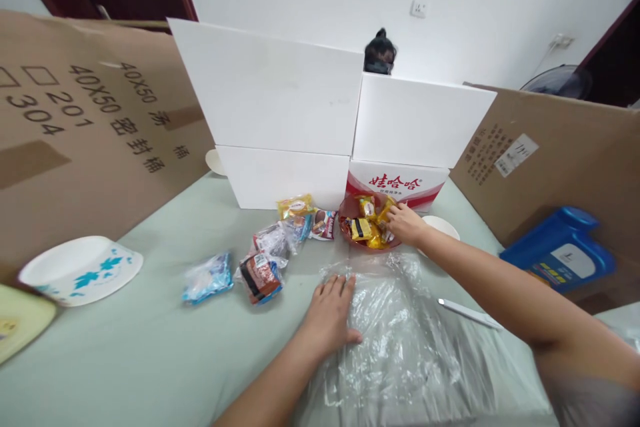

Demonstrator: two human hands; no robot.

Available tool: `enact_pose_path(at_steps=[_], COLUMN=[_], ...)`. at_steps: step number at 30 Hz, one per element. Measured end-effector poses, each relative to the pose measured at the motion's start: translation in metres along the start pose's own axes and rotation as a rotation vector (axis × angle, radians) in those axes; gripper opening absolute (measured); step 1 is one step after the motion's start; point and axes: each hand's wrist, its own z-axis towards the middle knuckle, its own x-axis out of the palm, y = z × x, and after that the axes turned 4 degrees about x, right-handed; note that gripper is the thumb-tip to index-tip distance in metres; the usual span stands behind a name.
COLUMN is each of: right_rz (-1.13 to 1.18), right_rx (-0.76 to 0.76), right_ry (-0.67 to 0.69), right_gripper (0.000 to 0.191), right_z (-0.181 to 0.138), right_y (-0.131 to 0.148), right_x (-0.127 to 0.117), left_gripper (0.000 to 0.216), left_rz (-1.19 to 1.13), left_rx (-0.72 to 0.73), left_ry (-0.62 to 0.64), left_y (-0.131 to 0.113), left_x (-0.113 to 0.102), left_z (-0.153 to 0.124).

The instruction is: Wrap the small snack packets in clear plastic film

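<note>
At the far middle of the bench, here's the red bowl, piled with yellow packets; take it as the clock's centre. In from three o'clock comes the right hand, fingers bent down among those packets, though whether they pinch one I can't tell! The left hand lies at seven, spread open, palm down, holding nothing, right at the edge of a crumpled clear plastic sheet that sprawls across six.

Now the clutter! Just off the rim at nine sits a brown-and-white packet, with a yellow wrapper past it. Round at eight, an orange-brown packet, and farther out a blue packet. Well beyond, towards nine, a white bowl with blue leaves.

Over to three: a white plate, partly hidden by the right forearm. A slim white tool lies at four, close to the sheet, and a big blue jug looms far out near three.

And what a wall at the back! A red-and-white carton stands close behind at one, white panels rise from ten to one, brown cardboard hems in two, more cardboard ten.
</note>
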Motion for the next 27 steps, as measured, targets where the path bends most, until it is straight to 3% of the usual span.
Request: enact_pose_path(at_steps=[5,9,11,13,15,17,20,22,25,27], right_rz=[0.034,0.275,0.404,0.478,0.537,0.594,0.711,0.829,0.977,1.003], right_rx=[0.058,0.032,-0.083,-0.158,-0.124,-0.035,0.115,0.155,0.083,0.013], right_ry=[-0.109,-0.289,-0.211,-0.099,-0.036,-0.04,-0.132,-0.174,-0.107,-0.026], right_gripper=[0.028,0.032,0.034,0.055,0.067,0.066,0.049,0.047,0.07,0.08], right_z=[-0.017,-0.059,-0.084,-0.11,-0.135,-0.16,-0.194,-0.213,-0.233,-0.241], right_y=[0.007,0.042,0.067,0.087,0.094,0.089,0.074,0.07,0.082,0.099], right_x=[-0.007,0.003,0.022,0.046,0.066,0.076,0.071,0.059,0.039,0.032], left_gripper=[0.097,0.084,0.077,0.075,0.079,0.082,0.075,0.062,0.031,0.018], left_rz=[-0.015,-0.013,-0.012,-0.005,0.002,0.0,-0.016,-0.047,-0.169,-0.283], left_rx=[0.015,0.048,0.063,0.058,0.039,0.028,0.042,0.075,0.169,0.266], left_ry=[-0.041,-0.112,-0.114,-0.084,-0.044,-0.022,-0.082,-0.163,-0.175,-0.032], left_y=[0.003,0.003,0.003,0.004,0.006,0.007,0.008,0.007,0.004,0.003], left_x=[-0.001,-0.001,-0.001,-0.002,-0.003,-0.005,-0.009,-0.013,-0.018,-0.019], left_z=[-0.002,-0.002,-0.002,-0.001,-0.001,-0.001,-0.002,-0.003,-0.005,-0.007])
